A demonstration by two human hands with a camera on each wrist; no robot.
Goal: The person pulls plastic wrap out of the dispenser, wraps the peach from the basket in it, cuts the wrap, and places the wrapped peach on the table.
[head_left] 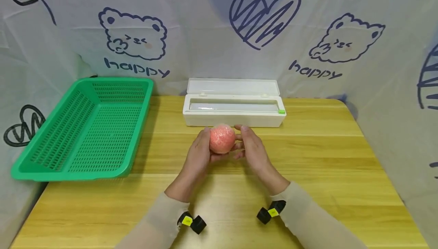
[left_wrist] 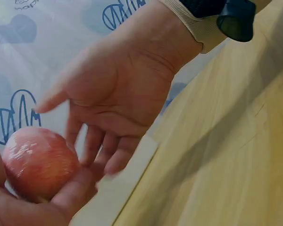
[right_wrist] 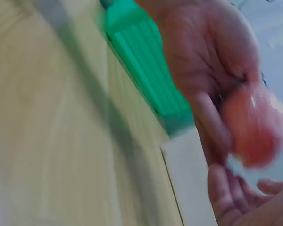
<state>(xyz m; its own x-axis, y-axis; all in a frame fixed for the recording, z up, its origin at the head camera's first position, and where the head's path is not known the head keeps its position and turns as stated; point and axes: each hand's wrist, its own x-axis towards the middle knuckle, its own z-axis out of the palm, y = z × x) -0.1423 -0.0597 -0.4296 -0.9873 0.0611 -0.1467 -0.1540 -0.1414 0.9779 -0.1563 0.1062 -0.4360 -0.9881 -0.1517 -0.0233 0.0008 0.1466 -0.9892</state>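
A round reddish-pink apple with shiny clear film over it is held above the table, just in front of a white cling film box. My left hand grips the apple from its left side and underneath, with the thumb along its side. To the right of the apple my right hand stands with loosely bent fingers. In the left wrist view the palm of the right hand faces the apple, its fingertips close to the left fingers. Whether those fingertips touch the film I cannot tell.
The cling film box has its lid raised at the back and a small green slider at its right end. A green plastic basket sits at the table's left. Behind the wooden table hangs a printed white cloth.
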